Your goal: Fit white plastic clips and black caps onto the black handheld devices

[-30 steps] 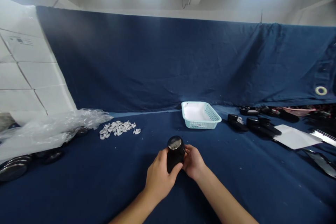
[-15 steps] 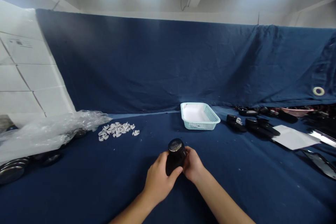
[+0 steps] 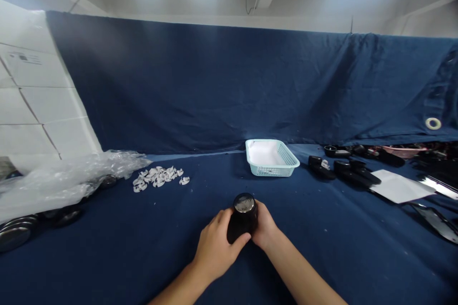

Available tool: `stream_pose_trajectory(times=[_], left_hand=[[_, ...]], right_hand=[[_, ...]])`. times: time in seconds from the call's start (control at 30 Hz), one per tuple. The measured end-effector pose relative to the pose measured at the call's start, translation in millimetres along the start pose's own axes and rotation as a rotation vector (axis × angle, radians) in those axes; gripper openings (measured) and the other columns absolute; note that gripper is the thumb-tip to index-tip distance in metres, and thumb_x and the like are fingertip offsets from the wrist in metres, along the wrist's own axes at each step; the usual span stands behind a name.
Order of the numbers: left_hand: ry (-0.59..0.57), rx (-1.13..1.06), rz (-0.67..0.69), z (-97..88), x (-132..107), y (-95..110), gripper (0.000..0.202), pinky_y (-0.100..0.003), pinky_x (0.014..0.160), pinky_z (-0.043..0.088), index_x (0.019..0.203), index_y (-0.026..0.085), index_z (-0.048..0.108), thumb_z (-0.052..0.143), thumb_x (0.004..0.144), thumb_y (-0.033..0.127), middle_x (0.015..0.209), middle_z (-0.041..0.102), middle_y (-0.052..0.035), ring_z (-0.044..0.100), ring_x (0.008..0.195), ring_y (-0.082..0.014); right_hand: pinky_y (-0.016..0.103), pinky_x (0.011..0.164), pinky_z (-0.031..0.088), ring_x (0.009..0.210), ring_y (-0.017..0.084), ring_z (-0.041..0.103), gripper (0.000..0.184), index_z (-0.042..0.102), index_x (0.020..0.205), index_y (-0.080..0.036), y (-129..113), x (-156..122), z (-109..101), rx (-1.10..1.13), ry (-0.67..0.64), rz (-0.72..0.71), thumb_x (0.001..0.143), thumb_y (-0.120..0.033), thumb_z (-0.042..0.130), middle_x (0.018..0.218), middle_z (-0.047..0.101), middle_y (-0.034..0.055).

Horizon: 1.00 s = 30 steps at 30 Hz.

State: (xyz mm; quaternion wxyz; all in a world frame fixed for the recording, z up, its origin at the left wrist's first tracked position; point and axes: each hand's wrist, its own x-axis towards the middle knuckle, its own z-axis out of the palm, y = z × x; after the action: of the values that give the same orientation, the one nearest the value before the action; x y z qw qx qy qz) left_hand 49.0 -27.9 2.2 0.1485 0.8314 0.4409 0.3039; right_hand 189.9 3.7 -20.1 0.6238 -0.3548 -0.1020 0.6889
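Held between my two hands, in the middle of the head view, is a black device with a round end (image 3: 243, 226); a silvery, speckled disc shows in its top. My left hand (image 3: 216, 245) wraps its left and near side, thumb across the front. From the right, my right hand (image 3: 265, 226) closes on the device, its fingers partly hidden behind it. The device's lower part is covered by my hands, and its exact kind I cannot tell.
A pale blue plastic basket (image 3: 274, 170) with a white bottom stands beyond my hands. Small white plastic parts (image 3: 157, 177) lie in a pile to the left, near clear plastic wrap (image 3: 78, 183) and black discs (image 3: 16, 238). Black handle-shaped parts (image 3: 354, 174) and a white sheet (image 3: 400, 186) are at right.
The device's round end has shifted slightly right and down, and its disc has turned more towards me. Both hands keep hold of it.
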Motion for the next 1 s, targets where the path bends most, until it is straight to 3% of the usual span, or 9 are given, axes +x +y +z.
stream_pose_trajectory(times=[0.3,0.83,1.0], left_hand=[[0.031,0.045,0.035,-0.2,-0.6,-2.0,0.044,-0.042,0.085,0.048,0.117,0.023,0.048,0.060,0.079,0.042,0.111,0.061,-0.0085,0.060,0.100,-0.0275],[-0.006,-0.028,-0.043,-1.9,-0.3,1.5,0.042,-0.043,0.088,0.048,0.114,0.022,0.053,0.062,0.077,0.040,0.114,0.062,-0.0093,0.060,0.103,-0.0286],[0.034,-0.069,-0.027,-2.5,-0.9,2.9,0.042,-0.042,0.088,0.048,0.115,0.024,0.052,0.063,0.077,0.038,0.113,0.063,-0.0082,0.060,0.103,-0.0274]], right_hand=[[0.030,0.060,0.049,0.051,0.017,0.059,0.035,0.059,0.060,-0.018,-3.0,-7.1,6.0,0.038,0.095,0.086,0.087,-0.034,0.042,0.052,0.064,0.0021],[0.027,0.056,0.047,0.049,0.015,0.056,0.032,0.055,0.056,-0.018,-1.0,-5.5,4.5,0.046,0.081,0.074,0.084,-0.030,0.046,0.049,0.060,0.0010],[0.029,0.059,0.049,0.053,0.017,0.059,0.031,0.057,0.060,-0.019,-1.1,-6.5,4.6,0.051,0.078,0.070,0.085,-0.032,0.044,0.052,0.062,0.0016]])
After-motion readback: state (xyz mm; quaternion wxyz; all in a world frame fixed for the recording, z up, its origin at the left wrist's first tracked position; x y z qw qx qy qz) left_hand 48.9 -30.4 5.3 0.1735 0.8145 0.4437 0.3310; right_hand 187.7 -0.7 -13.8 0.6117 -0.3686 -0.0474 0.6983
